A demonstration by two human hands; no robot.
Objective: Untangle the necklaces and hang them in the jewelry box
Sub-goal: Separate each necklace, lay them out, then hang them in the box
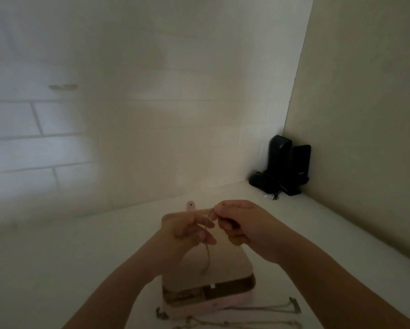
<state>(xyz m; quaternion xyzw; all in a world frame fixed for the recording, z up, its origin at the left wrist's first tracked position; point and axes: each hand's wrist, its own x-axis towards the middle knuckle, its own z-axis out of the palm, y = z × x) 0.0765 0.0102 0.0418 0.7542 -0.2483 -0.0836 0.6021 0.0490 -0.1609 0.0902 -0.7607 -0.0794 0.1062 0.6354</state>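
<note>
Head view, dim and soft. Both hands are raised at lower centre of the frame, above the open jewelry box (207, 284). The right hand (243, 225) pinches the top of a thin necklace (207, 252) between thumb and fingertips, other fingers curled in. The left hand (188, 227) has its fingers curled round the same chain just below, fingertips near the right hand's pinch. The chain hangs down from the hands in front of the box's raised lid, its tail ending near the lid's lower part. More necklaces (254, 313) lie on the white table (56, 269) at the bottom edge, just in front of the box; whether they're knotted together, can't tell.

Step in hand looks like working this one chain free or readying its end for a hook. To do it well: keep the pinch light, feed the chain slowly through the left fingers, don't yank a snag, keep the tail clear of the loose pile below. Hooks inside the lid aren't visible.

Pose: forearms come up from the bottom corners and converge, wrists slightly bent inward, hands nearly touching. Black speakers (282, 165) sit in the right-hand corner, well apart.
</note>
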